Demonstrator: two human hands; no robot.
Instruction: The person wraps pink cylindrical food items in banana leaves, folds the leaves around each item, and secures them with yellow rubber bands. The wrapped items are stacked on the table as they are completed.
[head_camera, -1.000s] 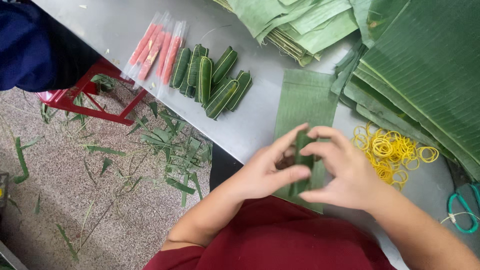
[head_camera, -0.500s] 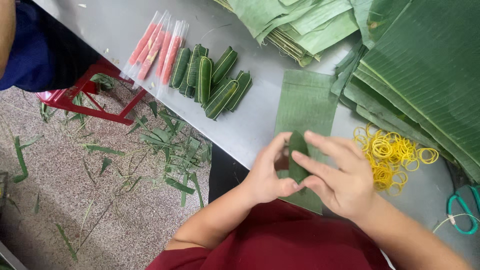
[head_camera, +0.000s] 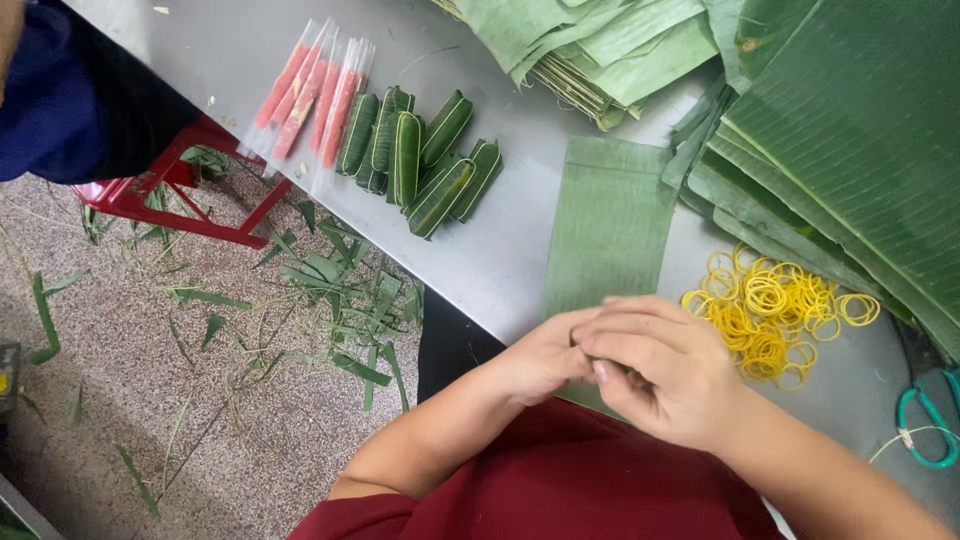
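Note:
My left hand (head_camera: 540, 360) and my right hand (head_camera: 665, 375) are pressed together over the near end of a cut rectangular green leaf strip (head_camera: 610, 220) on the grey metal table (head_camera: 500, 265). The right hand's fingers lie over the left hand's fingertips. They hide the small leaf-wrapped roll pinched between both hands. A loose pile of yellow rubber bands (head_camera: 770, 315) lies just right of my right hand.
Several finished green leaf-wrapped rolls (head_camera: 425, 160) lie beside pink sticks in clear sleeves (head_camera: 315, 90). Stacked banana leaves (head_camera: 850, 130) fill the right and far side. Green-handled scissors (head_camera: 925, 425) sit at the right edge. A red stool (head_camera: 190, 190), leaf scraps (head_camera: 330, 290) and a person in dark blue (head_camera: 50, 100) are on the left.
The green roll, seen upright between my fingertips a second ago, is now covered. My right hand has closed over the left, and both hands have sunk toward the table's near edge.

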